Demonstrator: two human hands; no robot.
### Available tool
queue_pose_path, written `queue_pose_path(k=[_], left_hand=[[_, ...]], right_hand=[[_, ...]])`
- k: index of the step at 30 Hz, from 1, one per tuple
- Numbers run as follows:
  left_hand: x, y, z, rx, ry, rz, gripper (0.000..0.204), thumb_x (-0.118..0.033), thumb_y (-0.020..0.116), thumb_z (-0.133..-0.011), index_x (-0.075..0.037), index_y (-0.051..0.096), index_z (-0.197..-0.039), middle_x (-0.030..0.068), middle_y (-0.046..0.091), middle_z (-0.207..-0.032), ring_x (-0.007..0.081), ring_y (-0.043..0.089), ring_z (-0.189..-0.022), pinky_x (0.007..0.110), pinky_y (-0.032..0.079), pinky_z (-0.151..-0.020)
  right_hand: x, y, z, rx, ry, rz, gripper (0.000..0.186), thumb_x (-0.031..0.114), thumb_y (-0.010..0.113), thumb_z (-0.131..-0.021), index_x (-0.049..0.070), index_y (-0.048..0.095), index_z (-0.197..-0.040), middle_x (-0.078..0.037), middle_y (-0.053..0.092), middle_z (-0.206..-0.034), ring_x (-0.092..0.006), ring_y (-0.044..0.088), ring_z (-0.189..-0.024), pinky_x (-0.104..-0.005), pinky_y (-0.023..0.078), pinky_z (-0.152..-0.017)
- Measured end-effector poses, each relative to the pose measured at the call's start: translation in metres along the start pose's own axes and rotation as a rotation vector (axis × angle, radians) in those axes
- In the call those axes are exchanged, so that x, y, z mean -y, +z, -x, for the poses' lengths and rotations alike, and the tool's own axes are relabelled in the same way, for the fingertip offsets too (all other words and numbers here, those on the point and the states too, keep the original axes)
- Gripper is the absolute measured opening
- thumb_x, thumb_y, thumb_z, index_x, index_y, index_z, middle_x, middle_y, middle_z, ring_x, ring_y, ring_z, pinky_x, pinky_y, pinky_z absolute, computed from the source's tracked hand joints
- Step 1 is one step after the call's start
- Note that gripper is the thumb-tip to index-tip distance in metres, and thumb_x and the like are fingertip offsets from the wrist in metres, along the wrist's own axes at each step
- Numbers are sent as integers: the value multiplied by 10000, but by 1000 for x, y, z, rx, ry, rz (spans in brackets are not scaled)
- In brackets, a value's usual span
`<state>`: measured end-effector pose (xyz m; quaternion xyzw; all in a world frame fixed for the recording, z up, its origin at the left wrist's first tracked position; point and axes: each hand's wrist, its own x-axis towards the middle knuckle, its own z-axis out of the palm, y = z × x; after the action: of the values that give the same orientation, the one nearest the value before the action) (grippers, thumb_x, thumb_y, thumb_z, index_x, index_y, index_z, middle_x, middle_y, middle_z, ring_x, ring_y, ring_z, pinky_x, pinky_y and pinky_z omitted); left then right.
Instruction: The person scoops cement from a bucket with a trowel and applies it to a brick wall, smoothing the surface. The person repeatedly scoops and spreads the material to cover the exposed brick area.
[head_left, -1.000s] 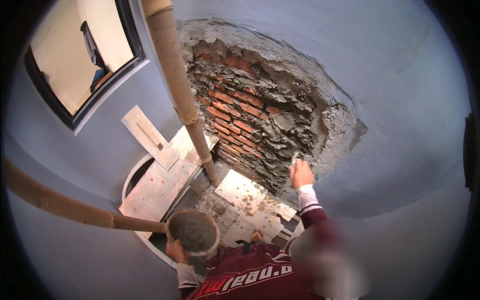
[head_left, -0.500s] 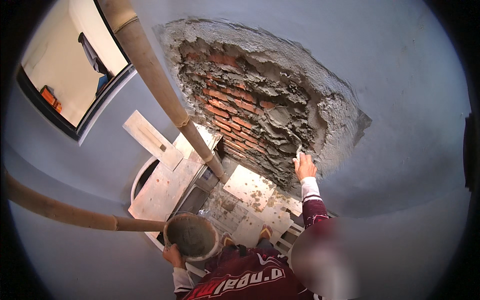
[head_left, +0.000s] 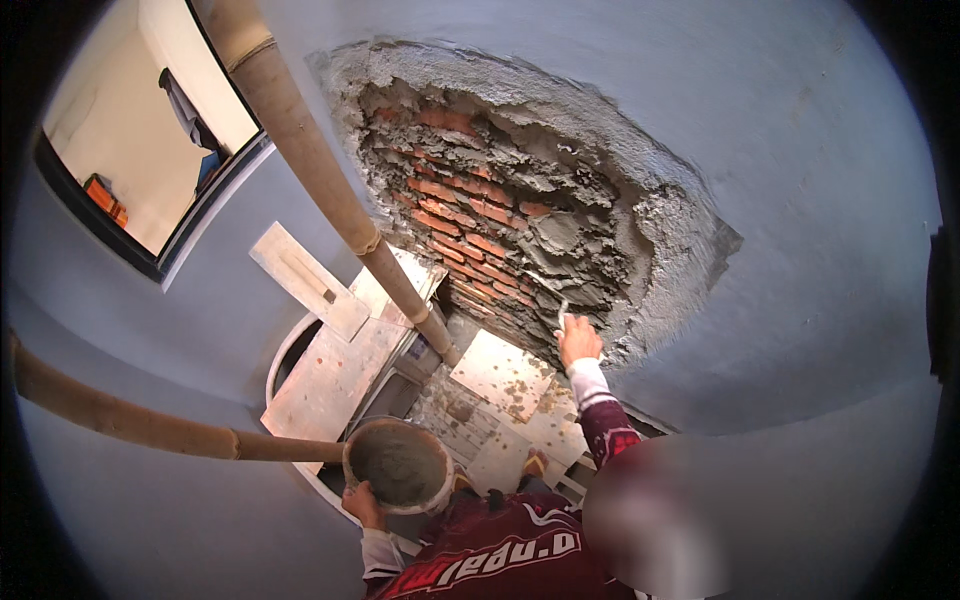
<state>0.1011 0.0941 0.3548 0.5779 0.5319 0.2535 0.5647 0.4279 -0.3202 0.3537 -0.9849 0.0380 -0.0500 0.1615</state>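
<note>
My left hand grips the rim of a round pan of grey mortar, held low in front of my chest. My right hand is raised to the wall and closed on a small trowel. The trowel's blade touches the lower edge of a large broken patch of exposed red brick. Wet grey mortar covers the right part of that patch, just above the trowel.
A bamboo pole slants across the wall left of the patch, and another runs in from the left. A wooden float and boards lie below. A window opening is upper left. Smooth grey plaster surrounds the patch.
The view has swung a little, so the brick patch sits higher and further left. My right hand stays with the trowel at the patch's lower edge; the pan stays in my left hand.
</note>
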Motion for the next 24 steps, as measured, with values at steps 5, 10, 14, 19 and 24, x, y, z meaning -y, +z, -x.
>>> queue_pose_path(k=[5,10,14,19,24], left_hand=[[-13,7,10,-7,-26,-19,134,33,591,-711,-11,473,-755,32,504,-727,157,474,-647,305,393,-601],[-23,11,13,38,-40,95,136,39,581,-701,-20,483,-774,36,520,-743,175,494,-647,314,403,-605],[-14,12,-5,109,-17,120,229,80,547,-679,44,564,-904,48,590,-782,166,568,-657,281,459,-614],[-34,25,1,118,34,-30,199,71,562,-691,35,563,-886,29,586,-757,152,557,-638,284,452,-600],[-4,27,-25,158,110,3,120,25,604,-701,23,537,-801,20,565,-719,130,507,-608,294,411,-546]], right_hand=[[17,8,-34,-61,89,-27,343,346,671,-856,165,584,-1134,-118,569,-1053,-316,604,-1005,-481,486,-806],[11,-26,-28,-184,119,-219,355,351,672,-854,168,606,-1150,-122,575,-1019,-332,616,-970,-478,498,-782],[-9,-68,-22,-262,79,-237,364,369,675,-851,170,630,-1153,-145,598,-981,-371,632,-891,-493,498,-741],[-31,-114,-16,-230,116,-268,422,424,702,-808,175,660,-1146,-142,652,-1014,-365,640,-941,-472,502,-796],[-65,-132,6,-275,150,-340,463,442,714,-796,141,677,-1145,-157,677,-1062,-346,636,-1004,-445,496,-870]])
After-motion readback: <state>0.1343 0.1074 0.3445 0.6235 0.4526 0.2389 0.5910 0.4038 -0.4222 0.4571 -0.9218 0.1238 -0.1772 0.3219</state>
